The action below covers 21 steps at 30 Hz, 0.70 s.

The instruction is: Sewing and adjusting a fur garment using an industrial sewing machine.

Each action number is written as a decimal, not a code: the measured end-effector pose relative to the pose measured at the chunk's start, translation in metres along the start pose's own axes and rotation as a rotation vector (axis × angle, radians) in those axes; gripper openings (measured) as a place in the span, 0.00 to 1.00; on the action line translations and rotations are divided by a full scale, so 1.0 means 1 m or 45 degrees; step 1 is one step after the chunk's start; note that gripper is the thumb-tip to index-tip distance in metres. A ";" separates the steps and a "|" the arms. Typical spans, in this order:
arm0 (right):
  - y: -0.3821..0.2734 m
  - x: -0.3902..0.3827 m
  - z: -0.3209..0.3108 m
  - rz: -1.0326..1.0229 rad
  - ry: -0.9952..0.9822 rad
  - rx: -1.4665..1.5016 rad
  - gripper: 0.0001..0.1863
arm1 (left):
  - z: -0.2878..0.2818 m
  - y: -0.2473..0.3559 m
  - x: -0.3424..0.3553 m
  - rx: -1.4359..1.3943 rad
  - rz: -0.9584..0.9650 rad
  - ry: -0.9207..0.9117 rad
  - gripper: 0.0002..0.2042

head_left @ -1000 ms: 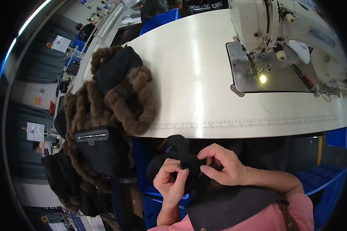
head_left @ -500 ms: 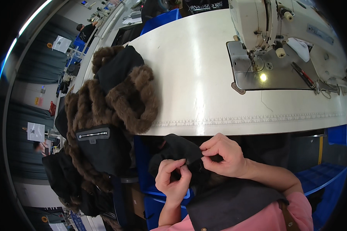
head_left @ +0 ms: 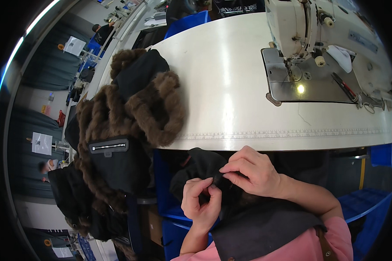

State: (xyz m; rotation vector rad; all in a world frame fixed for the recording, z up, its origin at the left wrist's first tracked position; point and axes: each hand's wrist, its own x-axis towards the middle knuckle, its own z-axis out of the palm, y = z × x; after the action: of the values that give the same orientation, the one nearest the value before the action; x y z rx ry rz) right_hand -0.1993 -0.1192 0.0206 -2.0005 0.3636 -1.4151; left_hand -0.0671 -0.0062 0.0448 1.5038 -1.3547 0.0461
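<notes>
Below the table's front edge, my left hand (head_left: 201, 199) pinches black cloth (head_left: 201, 162) between thumb and fingertips. My right hand (head_left: 252, 170) grips the same cloth a little up and to the right, thumb and index finger close together. The cloth bunches over my lap and hangs beside the blue bins. To the upper left, a heap of brown fur and black fabric garments (head_left: 108, 113) lies on the table (head_left: 222, 87) and over its edge, one piece showing a zipped pocket (head_left: 110, 147).
A sewing machine (head_left: 305, 35) stands at the upper right, with scissors (head_left: 342, 85) and a loose thread on it and the table. Blue bins (head_left: 357, 204) sit below the table. Co-workers (head_left: 102, 34) (head_left: 49, 165) are at benches along the far left.
Both hands have shifted slightly, still on the black cloth; my right hand has risen and moved a little left. The whole view has tilted slightly, moving the table up and right.
</notes>
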 end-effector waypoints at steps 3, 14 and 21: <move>0.004 -0.001 -0.002 -0.096 0.014 -0.121 0.15 | -0.006 0.000 0.005 0.176 0.151 -0.080 0.17; -0.006 0.001 0.004 -0.132 0.030 -0.111 0.13 | -0.027 -0.010 0.022 -0.767 -0.493 0.131 0.09; -0.006 0.003 0.003 0.026 0.024 0.041 0.13 | -0.052 -0.035 0.022 1.287 0.063 -0.143 0.11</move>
State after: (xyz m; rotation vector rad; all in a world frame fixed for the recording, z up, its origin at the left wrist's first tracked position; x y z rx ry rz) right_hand -0.1961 -0.1151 0.0257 -1.9539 0.3662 -1.4191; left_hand -0.0033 0.0071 0.0584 2.3105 -1.5415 0.7863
